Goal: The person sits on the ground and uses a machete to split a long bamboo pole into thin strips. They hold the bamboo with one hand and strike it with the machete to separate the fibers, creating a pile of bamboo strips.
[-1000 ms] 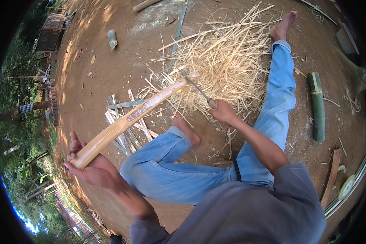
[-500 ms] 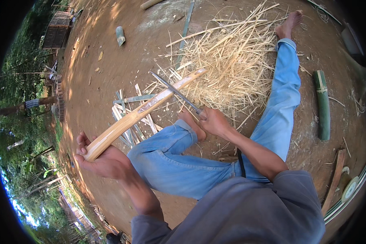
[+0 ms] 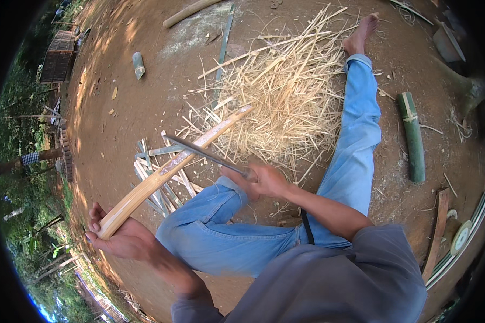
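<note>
"What's close?"
"Shavings pile beyond my right hand; bamboo piece, one end gripped in my left hand; knife, clutched in my right, crossing it."
"Risk?"
"If my left grip loosens, the knife could skid."

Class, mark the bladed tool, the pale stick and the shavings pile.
Bladed tool (image 3: 210,155), head view: middle of blade.
Pale stick (image 3: 170,167), head view: whitish middle patch.
Shavings pile (image 3: 285,97), head view: its middle.
</note>
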`<state>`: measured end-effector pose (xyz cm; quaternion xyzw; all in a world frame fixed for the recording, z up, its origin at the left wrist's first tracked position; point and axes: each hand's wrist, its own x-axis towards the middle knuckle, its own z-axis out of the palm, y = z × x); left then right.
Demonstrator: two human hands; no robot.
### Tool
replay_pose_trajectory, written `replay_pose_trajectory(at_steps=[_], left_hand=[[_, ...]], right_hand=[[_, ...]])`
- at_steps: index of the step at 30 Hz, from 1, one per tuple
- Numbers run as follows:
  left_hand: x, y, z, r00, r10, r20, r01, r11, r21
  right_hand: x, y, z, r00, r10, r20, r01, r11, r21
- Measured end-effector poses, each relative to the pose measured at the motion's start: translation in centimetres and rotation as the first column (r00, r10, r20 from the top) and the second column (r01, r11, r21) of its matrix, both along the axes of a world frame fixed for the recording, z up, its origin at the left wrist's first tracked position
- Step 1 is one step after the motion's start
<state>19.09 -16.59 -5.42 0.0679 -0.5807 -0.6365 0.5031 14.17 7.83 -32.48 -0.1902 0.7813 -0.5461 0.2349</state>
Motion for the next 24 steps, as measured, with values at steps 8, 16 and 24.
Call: replay_pose_trajectory(at_steps=[8, 16, 24], left_hand=[[-3.4, 1.7, 0.6, 0.992, 0.080, 0.102, -0.093, 0.987, 0.131], [-5.5, -4.8, 0.7, 0.935, -0.323, -0.149, 0.354, 0.882, 0.312], [-7.9, 0.3, 3.5, 0.940, -0.341, 0.020, 0.336, 0.934, 0.117]], right_hand=[[-5.9, 6.4, -15.7, 0.945, -0.275, 0.176, 0.176, 0.884, 0.432], [-4.6, 9.2, -12.1, 0.823, -0.258, 0.507, 0.217, 0.966, 0.140], [-3.8, 5.6, -5.0, 0.811, -0.259, 0.524, 0.255, 0.963, 0.081]])
